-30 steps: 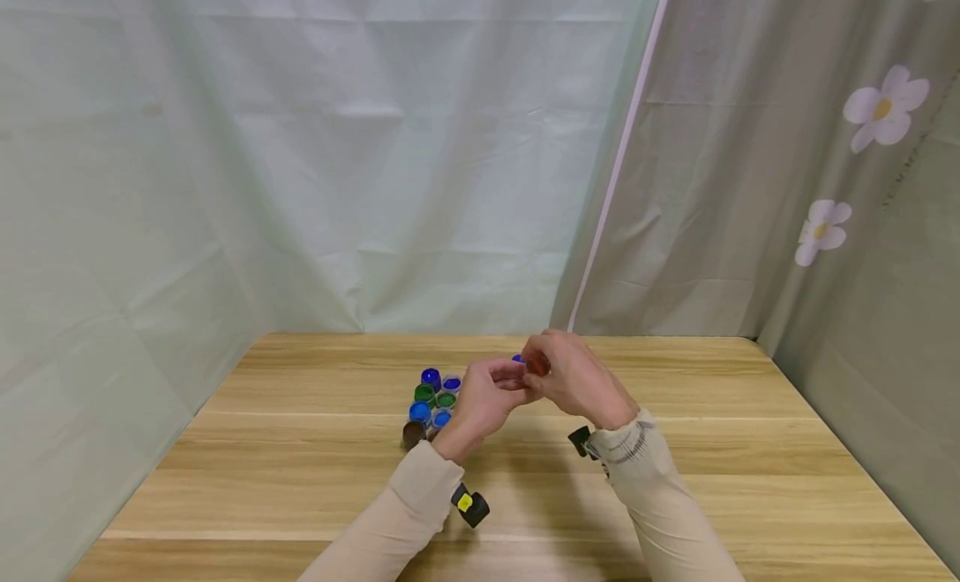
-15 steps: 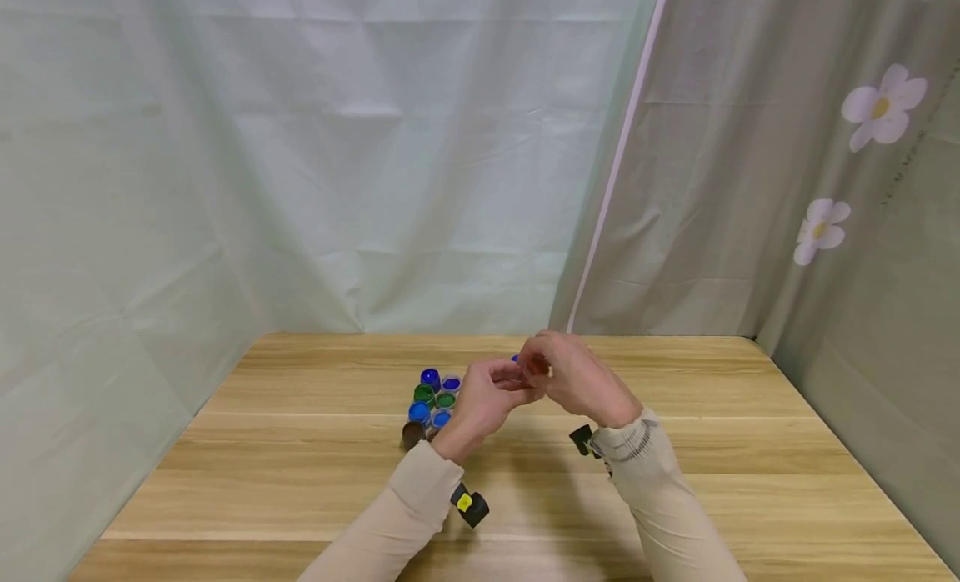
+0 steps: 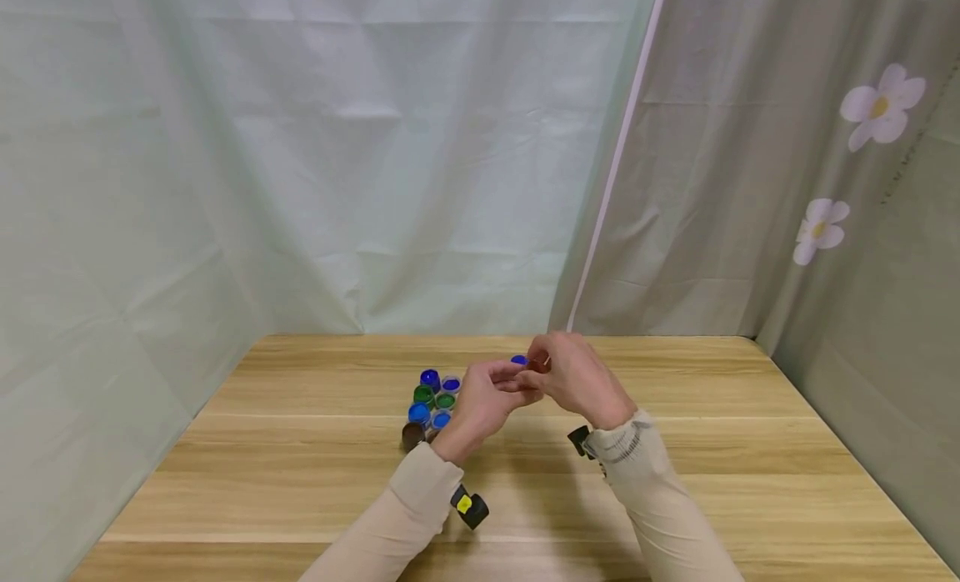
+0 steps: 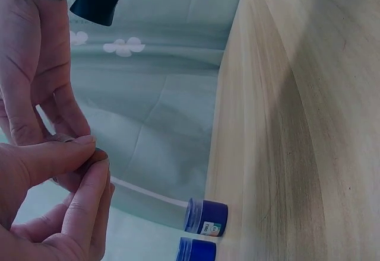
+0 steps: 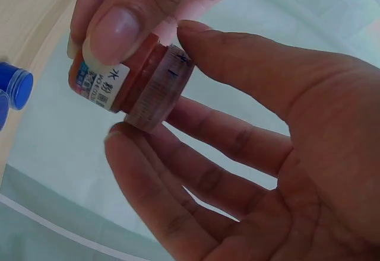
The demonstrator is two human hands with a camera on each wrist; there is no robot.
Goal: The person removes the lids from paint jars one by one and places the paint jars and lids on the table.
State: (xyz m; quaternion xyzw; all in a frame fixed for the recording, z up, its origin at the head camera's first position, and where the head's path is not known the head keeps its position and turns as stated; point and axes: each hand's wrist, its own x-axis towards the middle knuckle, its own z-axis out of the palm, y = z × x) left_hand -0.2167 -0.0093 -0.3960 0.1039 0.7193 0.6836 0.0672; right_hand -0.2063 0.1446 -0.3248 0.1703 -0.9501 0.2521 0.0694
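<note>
In the right wrist view, a small paint jar [image 5: 98,86] with reddish-brown paint and a white printed label is held tilted between both hands. My left hand [image 3: 482,405] pinches the jar's body between thumb and fingers. Around the clear ridged lid [image 5: 159,89] curl the thumb and fingertips of my right hand [image 3: 581,380]. The lid still sits on the jar. From the head, only a bit of red shows between the hands, above the table. Fingers hide most of the jar in the left wrist view.
Left of my hands, blue paint jars [image 3: 419,413], green paint jars [image 3: 424,396] and a dark brown jar [image 3: 413,435] stand close together on the wooden table [image 3: 300,482]. Another blue jar [image 3: 519,359] stands behind my hands. Curtains [image 3: 450,190] hang around the table.
My right hand turns slightly back and forth at the lid and has shifted a little. More of the blue jar behind now shows. My left hand keeps its place.
</note>
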